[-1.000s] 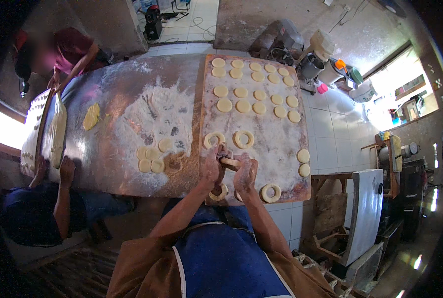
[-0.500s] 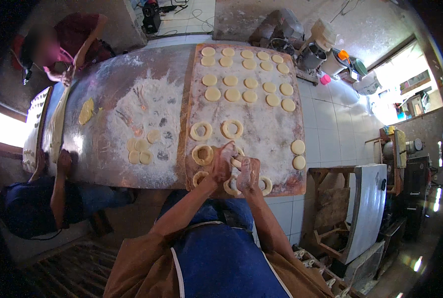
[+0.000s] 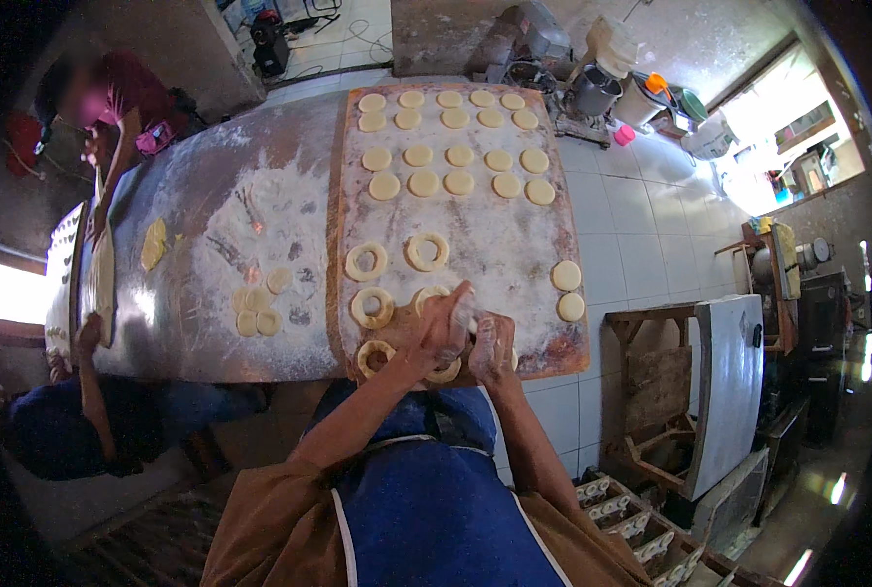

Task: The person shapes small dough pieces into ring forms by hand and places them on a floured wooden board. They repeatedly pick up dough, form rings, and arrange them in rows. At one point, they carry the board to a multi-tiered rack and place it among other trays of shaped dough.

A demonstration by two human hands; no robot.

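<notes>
My left hand (image 3: 446,328) and my right hand (image 3: 492,347) are close together over the near part of a floured board (image 3: 494,235). Their fingers are curled around a small piece of dough (image 3: 473,319), mostly hidden between them. Dough rings lie close by: one ring (image 3: 371,307) left of my left hand, another ring (image 3: 427,251) beyond it, and a ring (image 3: 375,358) nearer my wrist. Parts of further rings show under and beside my hands. Flat dough rounds (image 3: 459,183) stand in rows across the far part of the board.
Left of the board, a metal table (image 3: 191,333) carries scattered flour (image 3: 269,225), several dough rounds (image 3: 258,311) and a yellow dough lump (image 3: 153,245). Two people work at its left end along a long dough strip (image 3: 99,284). A white-topped stand (image 3: 727,391) is at the right.
The view has shifted, so the board appears further left. My hands have drawn slightly apart, with my left hand angled upward. The far person's hands have risen from the dough strip.
</notes>
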